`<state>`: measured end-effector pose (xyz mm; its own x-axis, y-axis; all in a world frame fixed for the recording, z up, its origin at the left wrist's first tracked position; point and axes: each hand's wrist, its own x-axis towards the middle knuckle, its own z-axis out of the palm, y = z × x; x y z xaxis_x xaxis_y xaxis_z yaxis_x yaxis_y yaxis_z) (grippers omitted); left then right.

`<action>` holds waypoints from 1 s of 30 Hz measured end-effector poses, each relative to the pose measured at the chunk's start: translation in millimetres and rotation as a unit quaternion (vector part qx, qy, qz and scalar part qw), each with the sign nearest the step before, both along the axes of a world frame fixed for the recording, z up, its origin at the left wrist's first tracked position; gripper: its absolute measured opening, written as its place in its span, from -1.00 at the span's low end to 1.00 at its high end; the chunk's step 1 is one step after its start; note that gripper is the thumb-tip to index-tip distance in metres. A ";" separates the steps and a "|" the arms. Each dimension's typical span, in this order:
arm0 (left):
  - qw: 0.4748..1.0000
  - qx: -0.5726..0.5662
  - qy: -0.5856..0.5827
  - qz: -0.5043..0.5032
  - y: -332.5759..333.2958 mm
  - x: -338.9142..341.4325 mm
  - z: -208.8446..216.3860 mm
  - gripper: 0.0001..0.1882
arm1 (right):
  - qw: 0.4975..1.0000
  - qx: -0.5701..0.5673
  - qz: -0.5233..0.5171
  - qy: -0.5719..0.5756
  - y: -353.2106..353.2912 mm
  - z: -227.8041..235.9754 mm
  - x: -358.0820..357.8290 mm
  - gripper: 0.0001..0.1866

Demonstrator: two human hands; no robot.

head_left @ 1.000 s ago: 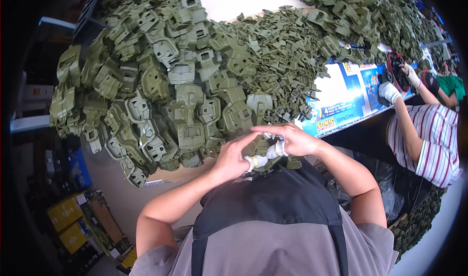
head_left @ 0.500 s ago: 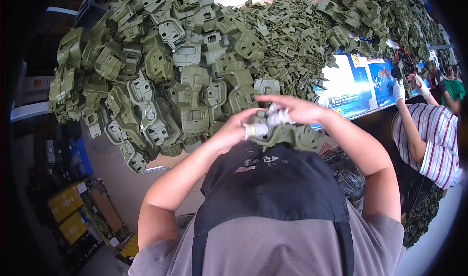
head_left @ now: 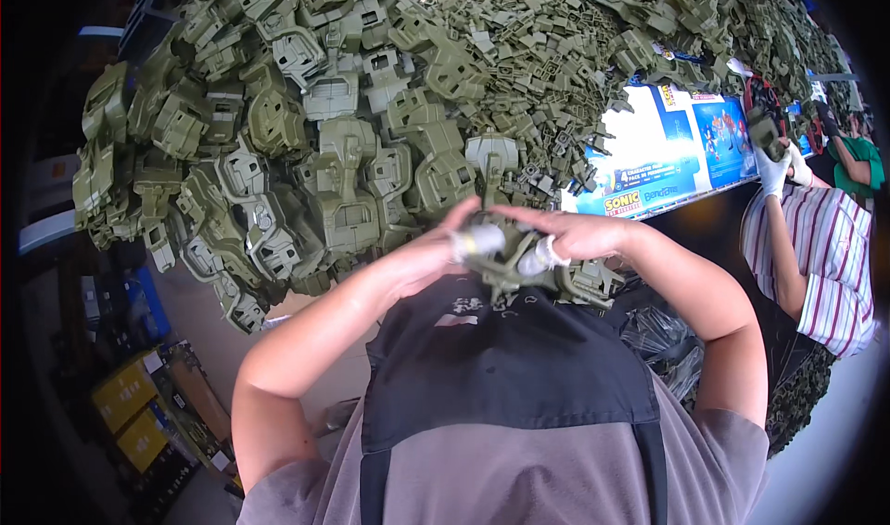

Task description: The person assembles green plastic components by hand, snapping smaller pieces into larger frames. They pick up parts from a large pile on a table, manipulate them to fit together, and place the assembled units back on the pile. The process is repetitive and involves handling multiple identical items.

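Note:
In front of my chest, at the near edge of the table, my left hand and my right hand hold an olive-green plastic vehicle part between them. White wrapping covers some of the fingers on both hands. The fingers are curled at the part's two sides, with motion blur around them. Beside and below my right hand, more green moulded plastic shows against the black apron; whether it belongs to the same part, I cannot tell.
Large green vehicle shells are heaped at the left and centre. Small green pieces form a pile behind them. Printed blue cardboard lies on the right. A co-worker in a striped shirt and white gloves handles a dark green part.
My wrapped fingers have moved apart, and the part between my hands has shifted. My left forearm has swung outward. The co-worker's gloved hands have come together around a dark green part.

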<state>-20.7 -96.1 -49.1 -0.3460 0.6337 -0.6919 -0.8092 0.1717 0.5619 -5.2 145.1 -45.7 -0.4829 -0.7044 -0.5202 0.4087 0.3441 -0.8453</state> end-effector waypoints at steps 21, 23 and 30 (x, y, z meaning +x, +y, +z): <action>0.746 -0.188 0.632 -0.098 0.7 8.1 46.6 -0.53 | 0.971 0.058 -0.160 0.168 -0.3 49.3 14.5 -0.14; 0.857 -0.139 0.497 -0.006 7.6 -2.6 40.8 -0.37 | 0.955 0.117 -0.124 0.241 -9.3 58.3 21.8 -0.09; 0.902 -0.063 0.395 -0.160 9.4 5.8 38.6 -0.30 | 0.986 -0.003 -0.106 0.130 -2.4 46.6 14.4 -0.31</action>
<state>-15.0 -86.6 -10.5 -0.5756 0.7227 -0.3825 -0.0611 0.4285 0.9015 9.2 142.7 0.9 -0.7364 -0.5754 -0.3558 0.2405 0.2690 -0.9326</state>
